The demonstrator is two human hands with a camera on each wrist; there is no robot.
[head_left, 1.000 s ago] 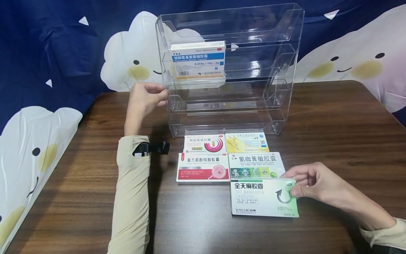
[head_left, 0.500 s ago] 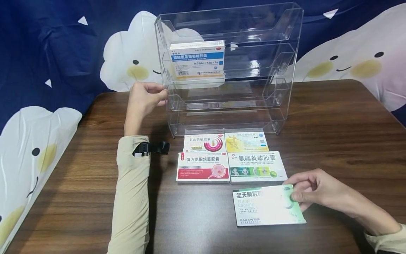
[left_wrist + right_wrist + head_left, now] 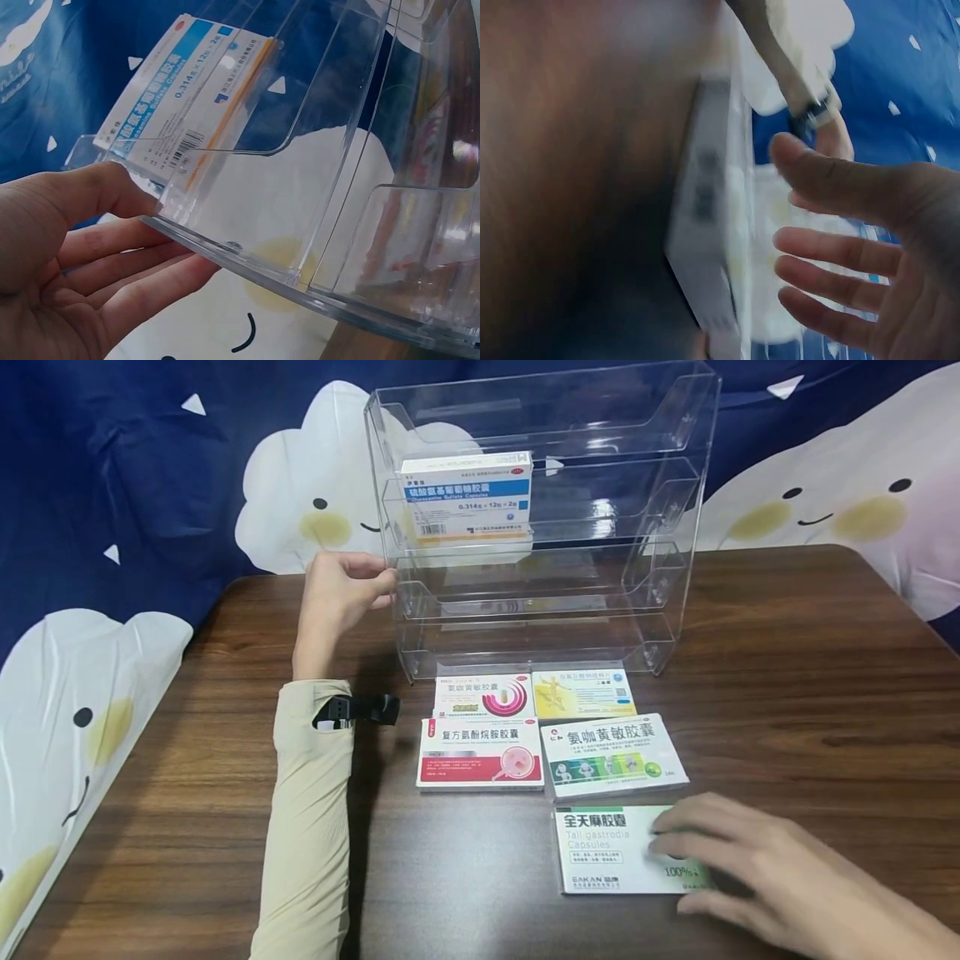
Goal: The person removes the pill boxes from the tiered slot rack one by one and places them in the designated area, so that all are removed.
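Observation:
At the left side of a clear acrylic rack [image 3: 540, 556], my left hand [image 3: 341, 597] pinches the rack's side edge between thumb and fingers, as the left wrist view also shows. My right hand [image 3: 757, 860], fingers spread, is over the right end of a white and green Tall Gastrodia capsule box [image 3: 600, 860] and hides part of it. That box lies flat on the table. Just behind it, a white medicine box with a green picture strip [image 3: 615, 756] lies slightly turned. In the right wrist view, the thumb and fingers stand apart with nothing between them.
A red and white medicine box [image 3: 480, 760], a white box with a pink ring [image 3: 480, 697] and a yellow and white box [image 3: 581, 693] lie before the rack. One blue and white box [image 3: 465, 506] stands in an upper tier. A cloud-patterned blue curtain [image 3: 150, 468] hangs behind.
My right hand drew the Tall Gastrodia box toward me, laid it down and let go. The green-strip box behind has turned slightly. The left hand stayed on the rack.

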